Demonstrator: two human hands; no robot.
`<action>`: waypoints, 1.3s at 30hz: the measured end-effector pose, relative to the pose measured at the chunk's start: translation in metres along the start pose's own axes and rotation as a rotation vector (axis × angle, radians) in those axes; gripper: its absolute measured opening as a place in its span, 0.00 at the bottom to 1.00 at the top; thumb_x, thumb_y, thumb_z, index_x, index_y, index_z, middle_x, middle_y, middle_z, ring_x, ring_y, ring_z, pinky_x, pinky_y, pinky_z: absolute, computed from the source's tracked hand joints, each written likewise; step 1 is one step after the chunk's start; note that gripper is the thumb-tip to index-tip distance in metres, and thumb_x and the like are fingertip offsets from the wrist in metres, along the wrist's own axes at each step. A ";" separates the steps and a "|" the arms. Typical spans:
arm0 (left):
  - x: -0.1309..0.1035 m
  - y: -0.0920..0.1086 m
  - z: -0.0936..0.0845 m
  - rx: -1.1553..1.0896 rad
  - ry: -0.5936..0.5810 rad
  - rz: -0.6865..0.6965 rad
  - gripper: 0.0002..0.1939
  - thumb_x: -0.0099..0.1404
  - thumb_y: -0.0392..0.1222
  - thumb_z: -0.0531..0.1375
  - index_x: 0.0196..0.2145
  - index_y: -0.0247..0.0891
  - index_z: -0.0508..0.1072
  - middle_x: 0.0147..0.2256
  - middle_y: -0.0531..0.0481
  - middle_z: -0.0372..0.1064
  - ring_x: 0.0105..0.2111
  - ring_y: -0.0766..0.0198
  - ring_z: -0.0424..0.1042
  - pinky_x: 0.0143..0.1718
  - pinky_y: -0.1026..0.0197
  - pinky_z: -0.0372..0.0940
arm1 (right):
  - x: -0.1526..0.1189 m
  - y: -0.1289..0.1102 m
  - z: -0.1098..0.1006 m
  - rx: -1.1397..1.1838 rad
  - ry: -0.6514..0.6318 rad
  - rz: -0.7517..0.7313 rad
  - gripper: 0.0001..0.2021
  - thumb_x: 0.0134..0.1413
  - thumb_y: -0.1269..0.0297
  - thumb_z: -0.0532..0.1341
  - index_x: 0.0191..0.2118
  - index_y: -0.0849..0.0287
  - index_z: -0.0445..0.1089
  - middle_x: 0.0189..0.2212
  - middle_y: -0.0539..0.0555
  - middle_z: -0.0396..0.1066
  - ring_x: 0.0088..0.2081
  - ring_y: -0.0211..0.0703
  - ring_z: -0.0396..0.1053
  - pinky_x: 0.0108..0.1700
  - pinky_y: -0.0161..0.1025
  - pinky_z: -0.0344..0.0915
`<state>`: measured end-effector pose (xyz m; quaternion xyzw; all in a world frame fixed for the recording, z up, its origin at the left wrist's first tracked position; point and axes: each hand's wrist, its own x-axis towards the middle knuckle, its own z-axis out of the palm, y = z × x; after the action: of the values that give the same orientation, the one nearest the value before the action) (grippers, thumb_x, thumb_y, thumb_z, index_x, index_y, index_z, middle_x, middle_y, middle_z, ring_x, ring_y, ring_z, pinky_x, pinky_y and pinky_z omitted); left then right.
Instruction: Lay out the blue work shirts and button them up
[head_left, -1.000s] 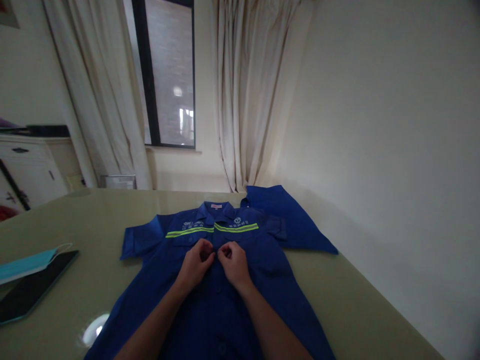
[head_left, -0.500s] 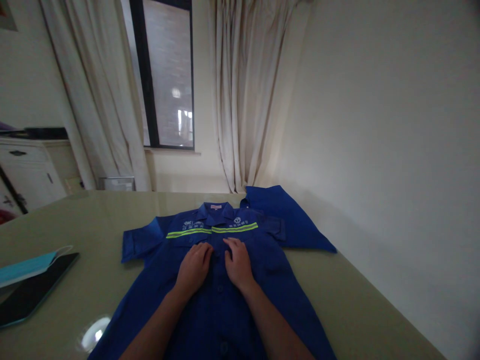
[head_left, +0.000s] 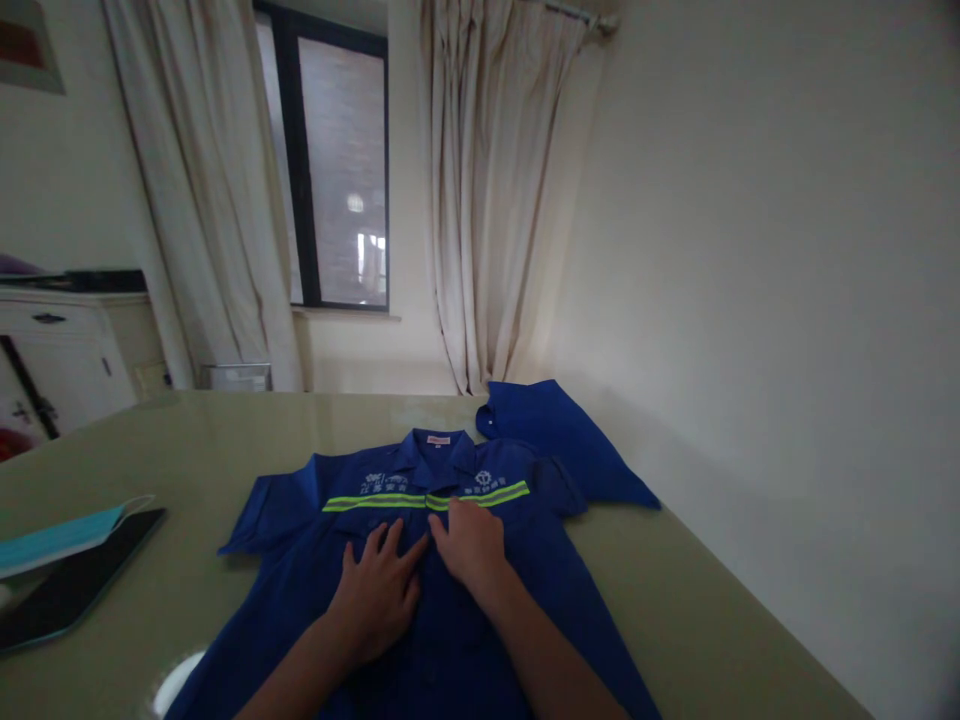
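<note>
A blue short-sleeved work shirt [head_left: 525, 560] lies front up, collar away from me, with a yellow-green and grey stripe across the chest and white printing above it. My left hand [head_left: 379, 590] rests on the shirt just below the stripe, palm down, fingers spread and holding nothing. Beside it, my right hand [head_left: 474, 548] is at the front button edge by the stripe. Its fingers are curled, with thumb and forefinger gripping the shirt's cloth there; the fingertips are partly hidden. The lower end of the shirt runs out of view beneath my forearms.
Another folded blue garment [head_left: 570, 440] lies beyond the right sleeve, along the wall. On the left of the glossy greenish table [head_left: 712, 620] are a light-blue face mask [head_left: 60, 538] and a dark flat object [head_left: 82, 585]. Curtains [head_left: 495, 200] and a window stand behind.
My left hand has drawn back slightly and its fingers have spread. My right hand has shifted inward to the button edge below the stripe. The shirt's upper part sits a little nearer me.
</note>
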<state>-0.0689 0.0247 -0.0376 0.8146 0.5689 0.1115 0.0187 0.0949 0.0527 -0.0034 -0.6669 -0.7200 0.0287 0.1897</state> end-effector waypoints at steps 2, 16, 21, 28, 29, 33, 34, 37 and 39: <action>0.008 0.001 -0.014 -0.011 -0.052 -0.025 0.28 0.65 0.38 0.52 0.62 0.53 0.69 0.63 0.36 0.65 0.61 0.33 0.64 0.50 0.24 0.62 | 0.010 -0.003 0.008 0.038 0.017 0.028 0.19 0.61 0.47 0.61 0.45 0.59 0.74 0.44 0.67 0.76 0.46 0.60 0.76 0.41 0.46 0.67; 0.078 -0.012 0.023 -0.010 0.248 -0.045 0.25 0.70 0.34 0.50 0.60 0.46 0.71 0.62 0.44 0.68 0.61 0.50 0.66 0.62 0.43 0.56 | 0.027 0.013 0.036 0.247 0.105 0.186 0.09 0.67 0.68 0.54 0.42 0.53 0.72 0.38 0.55 0.78 0.40 0.47 0.76 0.36 0.38 0.62; 0.080 -0.018 0.028 0.019 0.196 -0.054 0.29 0.69 0.34 0.50 0.66 0.43 0.65 0.66 0.43 0.62 0.65 0.48 0.61 0.63 0.44 0.57 | 0.029 0.007 0.039 0.174 0.047 0.047 0.19 0.65 0.68 0.55 0.58 0.47 0.67 0.47 0.55 0.74 0.47 0.50 0.74 0.40 0.40 0.64; 0.084 -0.024 0.019 -0.163 0.129 0.005 0.22 0.65 0.31 0.55 0.54 0.43 0.77 0.59 0.46 0.72 0.60 0.53 0.68 0.63 0.48 0.59 | 0.027 0.007 0.031 0.244 0.025 0.047 0.12 0.66 0.56 0.57 0.50 0.50 0.72 0.44 0.54 0.74 0.45 0.48 0.74 0.42 0.39 0.64; 0.085 -0.026 0.018 -0.213 0.120 0.023 0.21 0.64 0.31 0.56 0.52 0.43 0.77 0.57 0.46 0.73 0.59 0.54 0.69 0.63 0.49 0.59 | 0.027 0.009 0.030 0.279 0.017 0.036 0.11 0.65 0.57 0.58 0.48 0.51 0.73 0.42 0.54 0.75 0.44 0.47 0.74 0.42 0.39 0.64; 0.086 -0.032 0.014 -0.356 0.081 0.039 0.15 0.63 0.32 0.58 0.44 0.43 0.79 0.54 0.46 0.75 0.55 0.54 0.72 0.60 0.52 0.62 | 0.023 0.016 0.026 0.449 -0.001 -0.006 0.21 0.55 0.58 0.67 0.55 0.53 0.71 0.42 0.53 0.77 0.47 0.49 0.72 0.49 0.40 0.64; 0.086 -0.033 0.014 -0.382 0.070 0.029 0.12 0.64 0.33 0.58 0.42 0.43 0.79 0.54 0.46 0.75 0.55 0.54 0.72 0.59 0.52 0.63 | 0.021 0.017 0.025 0.460 -0.007 -0.017 0.26 0.52 0.58 0.70 0.58 0.54 0.70 0.44 0.53 0.77 0.49 0.50 0.72 0.51 0.42 0.63; 0.086 -0.031 0.014 -0.397 0.067 0.004 0.11 0.65 0.33 0.57 0.42 0.42 0.77 0.54 0.46 0.75 0.54 0.55 0.72 0.58 0.53 0.63 | 0.013 0.016 0.027 0.386 -0.021 -0.062 0.27 0.50 0.57 0.70 0.57 0.52 0.71 0.51 0.56 0.74 0.54 0.56 0.68 0.55 0.47 0.61; 0.086 -0.030 0.014 -0.369 0.084 0.007 0.14 0.64 0.30 0.56 0.45 0.41 0.76 0.53 0.45 0.75 0.53 0.54 0.72 0.57 0.53 0.63 | 0.010 0.013 0.029 0.324 0.000 -0.084 0.22 0.53 0.58 0.68 0.55 0.52 0.73 0.51 0.57 0.74 0.55 0.56 0.67 0.55 0.47 0.61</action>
<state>-0.0650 0.1167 -0.0422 0.7940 0.5363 0.2478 0.1434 0.0980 0.0699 -0.0315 -0.5971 -0.7331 0.1365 0.2957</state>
